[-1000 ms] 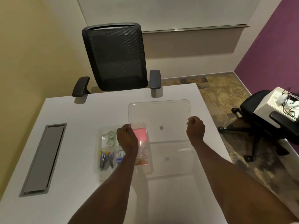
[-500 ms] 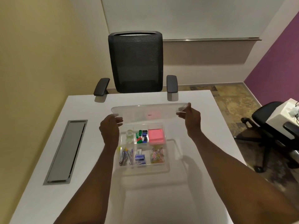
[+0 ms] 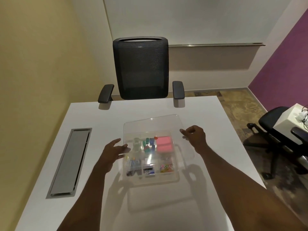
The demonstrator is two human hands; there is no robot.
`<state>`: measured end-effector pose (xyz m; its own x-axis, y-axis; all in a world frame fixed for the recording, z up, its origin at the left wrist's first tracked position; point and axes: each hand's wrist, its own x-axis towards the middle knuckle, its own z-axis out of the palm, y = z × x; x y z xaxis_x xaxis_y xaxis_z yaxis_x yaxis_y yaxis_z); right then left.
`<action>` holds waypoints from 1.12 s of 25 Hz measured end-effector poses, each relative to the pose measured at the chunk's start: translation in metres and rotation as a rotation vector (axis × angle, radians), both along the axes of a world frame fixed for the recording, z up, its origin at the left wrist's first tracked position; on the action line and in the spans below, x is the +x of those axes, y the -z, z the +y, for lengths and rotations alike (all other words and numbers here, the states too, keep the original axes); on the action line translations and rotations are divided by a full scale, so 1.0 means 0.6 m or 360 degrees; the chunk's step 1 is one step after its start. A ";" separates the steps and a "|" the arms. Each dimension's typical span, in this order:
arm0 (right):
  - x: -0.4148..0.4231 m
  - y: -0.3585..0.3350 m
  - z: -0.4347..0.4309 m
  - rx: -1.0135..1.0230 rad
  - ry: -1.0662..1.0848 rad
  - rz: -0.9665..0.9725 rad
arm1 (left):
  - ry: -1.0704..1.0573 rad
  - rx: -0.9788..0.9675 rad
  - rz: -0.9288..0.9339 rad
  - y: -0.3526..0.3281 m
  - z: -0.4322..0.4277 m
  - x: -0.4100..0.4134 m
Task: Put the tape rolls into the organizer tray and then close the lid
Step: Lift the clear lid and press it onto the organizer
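Note:
A clear organizer tray sits mid-table with several compartments holding pink sticky notes, coloured clips and pens. Clear tape rolls lie in its far-left compartment. The transparent lid lies over the tray, skewed, with its far edge overhanging. My right hand pinches the lid's right edge. At the lid's left edge my left hand has its fingers spread, fingertips just touching it.
A black mesh chair stands across the white table. A grey cable hatch is set into the table on the left. At the right, off the table's edge, another chair carries a white box.
The lid, held up on edge behind the tray half a second ago, has come down flat over it. My left hand has let go and opened. The view shifted left.

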<state>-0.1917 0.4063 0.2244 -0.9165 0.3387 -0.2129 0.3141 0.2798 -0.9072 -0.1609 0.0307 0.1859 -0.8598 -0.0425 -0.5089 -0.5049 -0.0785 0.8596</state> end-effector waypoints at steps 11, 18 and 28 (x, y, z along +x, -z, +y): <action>0.057 0.105 -0.077 0.0446 0.0115 -0.0226 | -0.0459 -0.0690 -0.0062 0.092 0.049 0.049; 0.046 0.152 -0.093 0.0527 0.0210 -0.0496 | -0.0524 -0.0914 0.0000 0.123 0.066 0.045; -0.012 0.190 -0.109 0.0560 0.0241 -0.0524 | -0.0500 -0.1085 -0.0100 0.159 0.062 -0.011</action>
